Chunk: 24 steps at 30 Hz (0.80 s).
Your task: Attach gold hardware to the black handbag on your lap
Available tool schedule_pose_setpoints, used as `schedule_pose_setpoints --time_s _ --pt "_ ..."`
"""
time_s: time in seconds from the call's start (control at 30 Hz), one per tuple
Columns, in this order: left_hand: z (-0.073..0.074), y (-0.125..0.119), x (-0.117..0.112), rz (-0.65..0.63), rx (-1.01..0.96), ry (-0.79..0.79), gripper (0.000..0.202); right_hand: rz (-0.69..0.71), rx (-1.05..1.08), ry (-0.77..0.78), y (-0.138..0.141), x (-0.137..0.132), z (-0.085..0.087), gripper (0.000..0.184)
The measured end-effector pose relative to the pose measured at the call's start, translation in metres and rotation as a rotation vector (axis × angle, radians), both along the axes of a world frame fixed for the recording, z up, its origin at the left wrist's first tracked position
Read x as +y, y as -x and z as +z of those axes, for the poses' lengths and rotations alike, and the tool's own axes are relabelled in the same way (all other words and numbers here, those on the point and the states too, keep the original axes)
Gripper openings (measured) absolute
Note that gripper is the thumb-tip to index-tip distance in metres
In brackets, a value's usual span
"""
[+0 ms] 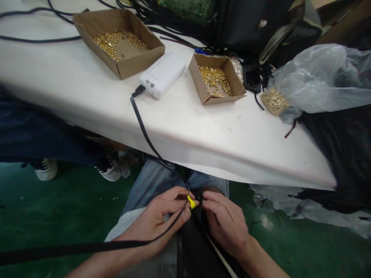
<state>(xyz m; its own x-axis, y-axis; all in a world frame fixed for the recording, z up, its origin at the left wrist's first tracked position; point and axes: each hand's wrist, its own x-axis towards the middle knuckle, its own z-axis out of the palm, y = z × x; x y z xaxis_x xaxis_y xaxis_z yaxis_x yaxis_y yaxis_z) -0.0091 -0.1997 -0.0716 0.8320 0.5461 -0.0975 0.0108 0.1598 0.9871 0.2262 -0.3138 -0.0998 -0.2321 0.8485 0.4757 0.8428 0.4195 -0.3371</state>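
Note:
My left hand is closed in a pinch above my lap, and what its fingertips hold is too small and dark to make out. A yellow band sits around one of its fingers. Close beside it, my right hand curls its fingers at the edge of a black material lying over my legs. The fingertips of both hands almost meet over a small dark spot. A flat black cable runs down from the white power bank and passes across my left hand and wrist.
On the white table stand a larger cardboard box and a smaller cardboard box, both holding small gold metal pieces. A clear plastic bag with gold pieces lies at right. Another person's shoes show at left.

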Motion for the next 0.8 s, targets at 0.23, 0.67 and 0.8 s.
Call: schedule_pose_setpoints --time_s 0.23,0.67,0.8 --pt "0.002 0.007 -0.008 -0.057 0.019 -0.137 0.03 0.042 -0.065 -0.077 -0.004 -0.004 0.008 0.016" --pt "-0.009 0.016 -0.022 -0.01 0.2 -0.202 0.047 0.139 -0.235 -0.055 -0.014 -0.008 0.02 0.028" --pt "-0.006 0.017 -0.022 -0.015 0.182 -0.201 0.05 0.063 -0.206 -0.052 -0.011 -0.009 0.017 0.028"
